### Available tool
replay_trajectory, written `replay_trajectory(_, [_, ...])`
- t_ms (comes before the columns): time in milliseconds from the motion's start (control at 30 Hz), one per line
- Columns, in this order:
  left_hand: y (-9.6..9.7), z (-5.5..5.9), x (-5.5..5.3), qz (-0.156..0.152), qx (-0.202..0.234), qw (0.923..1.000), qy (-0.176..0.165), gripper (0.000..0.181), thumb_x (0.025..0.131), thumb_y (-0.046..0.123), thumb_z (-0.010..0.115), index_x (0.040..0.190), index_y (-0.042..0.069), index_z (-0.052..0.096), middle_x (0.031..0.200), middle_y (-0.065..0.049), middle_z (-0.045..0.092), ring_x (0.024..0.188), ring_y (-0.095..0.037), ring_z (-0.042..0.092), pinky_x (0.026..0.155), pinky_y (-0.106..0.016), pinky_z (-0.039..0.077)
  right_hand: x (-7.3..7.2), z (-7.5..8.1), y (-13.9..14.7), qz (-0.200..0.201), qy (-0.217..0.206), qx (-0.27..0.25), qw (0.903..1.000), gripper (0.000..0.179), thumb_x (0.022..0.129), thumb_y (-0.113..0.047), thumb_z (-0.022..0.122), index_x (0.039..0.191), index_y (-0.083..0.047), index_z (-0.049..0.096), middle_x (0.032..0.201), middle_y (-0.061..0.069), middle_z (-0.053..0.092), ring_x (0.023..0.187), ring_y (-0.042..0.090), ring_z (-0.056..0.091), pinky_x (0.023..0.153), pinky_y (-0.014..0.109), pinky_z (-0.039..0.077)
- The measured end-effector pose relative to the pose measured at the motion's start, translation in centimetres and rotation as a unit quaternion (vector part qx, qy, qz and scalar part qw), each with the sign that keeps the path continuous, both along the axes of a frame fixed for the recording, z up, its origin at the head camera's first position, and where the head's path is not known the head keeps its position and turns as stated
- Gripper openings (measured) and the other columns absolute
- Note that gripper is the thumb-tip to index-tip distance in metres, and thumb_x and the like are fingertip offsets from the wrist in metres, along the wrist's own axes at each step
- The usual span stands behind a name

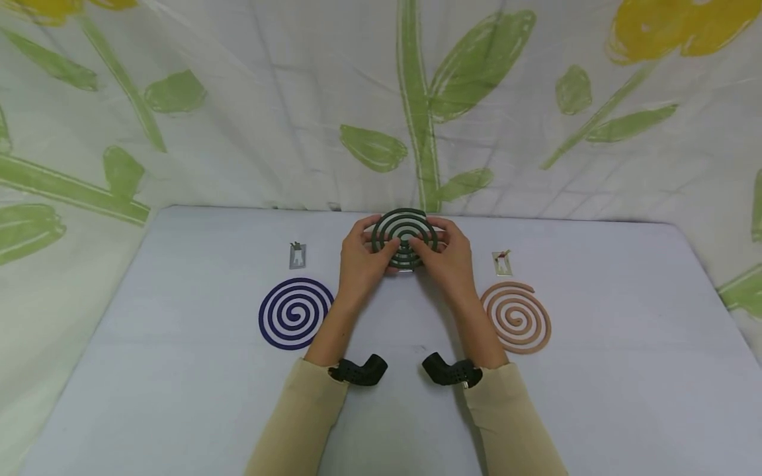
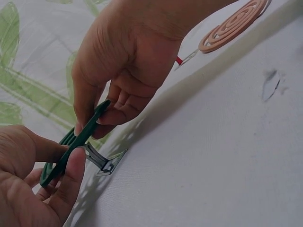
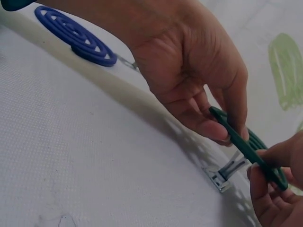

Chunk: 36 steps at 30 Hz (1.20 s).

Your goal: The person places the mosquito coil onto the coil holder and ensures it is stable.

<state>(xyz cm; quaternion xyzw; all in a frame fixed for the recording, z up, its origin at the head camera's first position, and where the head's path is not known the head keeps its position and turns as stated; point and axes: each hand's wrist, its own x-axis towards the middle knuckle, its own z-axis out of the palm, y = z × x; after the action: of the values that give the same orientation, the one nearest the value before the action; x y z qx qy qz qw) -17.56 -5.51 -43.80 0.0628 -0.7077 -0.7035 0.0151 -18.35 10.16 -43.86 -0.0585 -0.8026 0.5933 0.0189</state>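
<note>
Between both hands, at the far middle of the white table, a dark green mosquito coil is held tilted above the surface. My left hand grips its left side, thumb on the coil near its centre. On the other side my right hand grips it the same way, fingers behind. Under the coil a small metal coil stand has its flat base at the table. Its upright tab reaches up to the coil's underside; where the two meet is hidden by the coil and fingers.
A blue mosquito coil lies left of my left forearm, with a flat metal stand behind it. To the right lie an orange-brown coil and another stand. A flower-patterned curtain hangs behind the table.
</note>
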Motion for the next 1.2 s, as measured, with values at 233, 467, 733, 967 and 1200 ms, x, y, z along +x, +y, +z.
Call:
replay_trajectory(233, [-0.02,0.15,0.12,0.004,-0.003,1.0,-0.001,0.058,0.093,0.001,0.076,0.147,0.006,0.056,0.11,-0.019,0.066,0.081,-0.03,0.073,0.053,-0.036,0.065,-0.02,0.09,-0.16,-0.004,0.004,-0.001,1.0,0.052,0.094,-0.013,0.08,0.142,-0.007,0.063,0.117,0.023,0.071,0.09,0.019,0.068,0.073,0.011,0.052])
replay_trajectory(467, [-0.01,-0.08,0.0,0.003,0.003,1.0,-0.003,0.058,0.093,0.001,0.075,0.147,0.005,0.056,0.11,-0.018,0.066,0.076,-0.023,0.071,0.052,-0.035,0.065,0.08,0.17,-0.15,0.002,0.009,-0.003,1.0,0.051,0.094,-0.013,0.079,0.142,-0.006,0.063,0.117,0.024,0.071,0.091,0.02,0.069,0.073,0.011,0.052])
replay_trajectory(733, [0.08,0.11,0.14,0.002,0.003,1.0,-0.003,0.059,0.092,0.001,0.075,0.147,0.005,0.055,0.109,-0.017,0.066,0.074,-0.024,0.071,0.052,-0.035,0.065,0.11,0.04,-0.01,0.0,0.004,0.006,1.0,0.051,0.094,-0.014,0.079,0.142,-0.007,0.063,0.116,0.023,0.071,0.093,0.023,0.069,0.073,0.012,0.052])
replay_trajectory(967, [0.12,-0.05,0.08,0.002,0.004,1.0,-0.003,0.059,0.092,0.0,0.076,0.147,0.004,0.055,0.108,-0.017,0.065,0.072,-0.023,0.071,0.051,-0.035,0.065,0.04,-0.2,0.11,-0.001,0.003,0.01,0.9999,0.05,0.095,-0.017,0.079,0.141,-0.007,0.063,0.116,0.023,0.071,0.093,0.022,0.069,0.074,0.012,0.051])
replay_trajectory(1200, [0.01,-0.1,0.06,-0.002,0.0,1.0,-0.001,0.059,0.093,0.002,0.077,0.148,0.005,0.054,0.11,-0.019,0.066,0.075,-0.024,0.072,0.052,-0.034,0.065,0.09,0.02,0.02,-0.003,0.006,0.005,1.0,0.05,0.094,-0.016,0.079,0.14,-0.007,0.064,0.115,0.022,0.071,0.092,0.023,0.069,0.073,0.013,0.052])
